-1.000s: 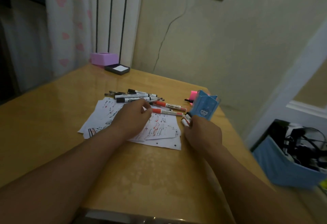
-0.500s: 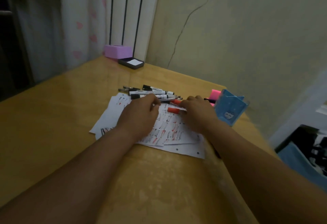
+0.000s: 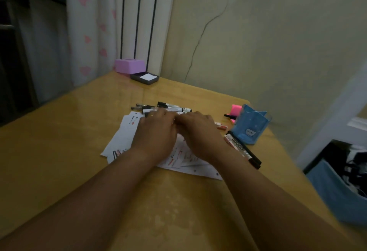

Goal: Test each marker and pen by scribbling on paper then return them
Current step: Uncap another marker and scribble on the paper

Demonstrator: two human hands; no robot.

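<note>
A wooden table (image 3: 59, 151) carries scribbled paper (image 3: 123, 133), with a blue holder (image 3: 248, 129) standing well to its right and a pink box (image 3: 130, 65) at the far edge. The left hand (image 3: 156, 129) and right hand (image 3: 200, 131) lie knuckles-up over the paper, touching each other, fingers curled out of sight, so I cannot tell whether either grips anything. A pile of markers (image 3: 170, 108) lies just beyond the fingers, a red marker (image 3: 221, 126) pokes out from under the right hand, and two markers (image 3: 242, 149) lie beside the holder.
</note>
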